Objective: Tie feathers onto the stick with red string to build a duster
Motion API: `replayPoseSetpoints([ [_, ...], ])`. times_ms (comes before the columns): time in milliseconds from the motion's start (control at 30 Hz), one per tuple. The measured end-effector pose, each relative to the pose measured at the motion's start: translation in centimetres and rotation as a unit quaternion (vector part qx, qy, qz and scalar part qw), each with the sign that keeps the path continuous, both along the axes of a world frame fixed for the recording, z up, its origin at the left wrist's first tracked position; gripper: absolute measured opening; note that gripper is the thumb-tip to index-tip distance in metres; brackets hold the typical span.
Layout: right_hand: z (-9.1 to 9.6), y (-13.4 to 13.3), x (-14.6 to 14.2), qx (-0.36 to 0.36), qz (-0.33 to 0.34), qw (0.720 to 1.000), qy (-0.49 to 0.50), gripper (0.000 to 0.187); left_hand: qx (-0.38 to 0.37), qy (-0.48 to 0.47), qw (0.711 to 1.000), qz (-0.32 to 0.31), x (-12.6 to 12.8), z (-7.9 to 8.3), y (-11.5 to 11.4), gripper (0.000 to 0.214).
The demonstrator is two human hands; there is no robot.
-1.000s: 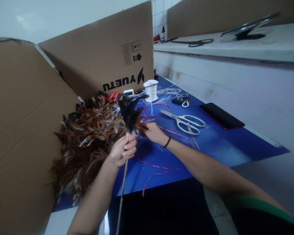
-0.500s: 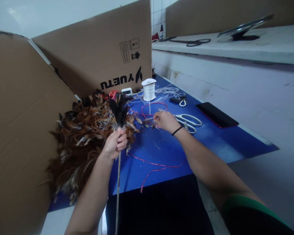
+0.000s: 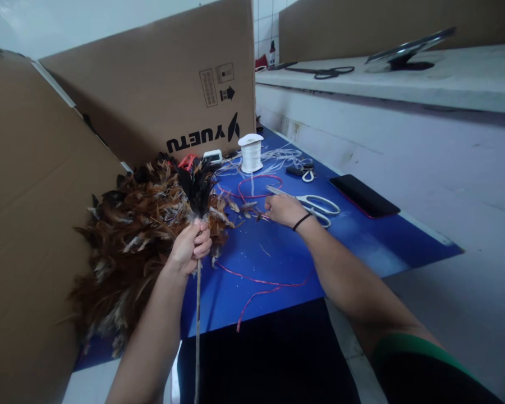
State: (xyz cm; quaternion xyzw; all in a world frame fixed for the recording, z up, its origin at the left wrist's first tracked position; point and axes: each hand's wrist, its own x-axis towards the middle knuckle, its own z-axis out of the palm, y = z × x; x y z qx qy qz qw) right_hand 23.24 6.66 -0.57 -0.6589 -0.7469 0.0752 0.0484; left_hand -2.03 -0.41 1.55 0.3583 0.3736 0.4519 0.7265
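The left hand [image 3: 192, 245] is clenched around 1 stick [image 3: 198, 325] topped with black feathers [image 3: 197, 185], at the right side of the brown feather pile [image 3: 138, 235]. The right hand [image 3: 287, 211] is by the near side of the scissors [image 3: 325, 204], fingers curled; I cannot tell whether it grasps anything. Farther back on the blue table [image 3: 256, 252] stands 1 white spool [image 3: 251, 156].

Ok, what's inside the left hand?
The left hand grips a thin stick, seen below; black feathers fan out above. The part inside its grip is covered.
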Motion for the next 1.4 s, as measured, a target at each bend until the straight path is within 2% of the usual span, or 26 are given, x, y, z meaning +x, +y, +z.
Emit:
replayPoseSetpoints([
  [200,-0.3,0.2,0.1,-0.002,0.0,1.0,0.01,0.019,-0.015,0.002,1.0,0.003,0.3,0.0,0.0,0.025],
  [367,-1.4,0.7,-0.9,0.056,0.047,0.996,0.046,0.026,-0.007,0.012,1.0,0.006,0.4,0.0,-0.1,0.025],
  [467,-1.9,0.9,-1.5,0.051,0.067,0.996,0.037,0.019,-0.003,0.016,1.0,0.006,0.4,0.0,-0.1,0.026],
  [633,-0.9,1.3,-2.0,0.098,0.101,0.988,0.062,0.019,0.002,0.015,1.0,0.007,0.3,-0.1,0.0,0.026],
  [733,-0.1,2.0,-3.0,0.082,0.127,0.987,0.052,0.021,0.005,0.014,1.0,0.006,0.2,-0.1,0.1,0.027],
  [900,0.0,3.7,-5.8,0.013,0.095,0.995,0.005,0.028,0.01,0.005,1.0,0.009,0.1,0.0,0.1,0.025],
  [1033,-0.3,5.3,-7.4,0.007,0.094,0.995,0.013,0.028,0.014,-0.001,1.0,0.011,-0.1,0.0,0.1,0.025],
  [1167,1.0,6.4,-7.8,0.053,0.076,0.995,0.038,0.035,0.018,-0.006,1.0,0.018,-0.4,0.2,0.2,0.025],
  [1233,1.7,6.1,-8.0,0.11,0.061,0.99,0.057,0.036,0.016,-0.012,1.0,0.024,-0.6,0.4,0.2,0.025],
  [1300,1.9,5.2,-8.2,0.129,0.058,0.988,0.061,0.032,0.017,-0.023,0.999,0.033,-0.9,0.7,0.1,0.025],
  [1400,0.8,3.5,-8.8,0.036,0.087,0.994,0.049,0.029,0.021,-0.046,0.998,0.043,-1.2,1.0,0.1,0.024],
])
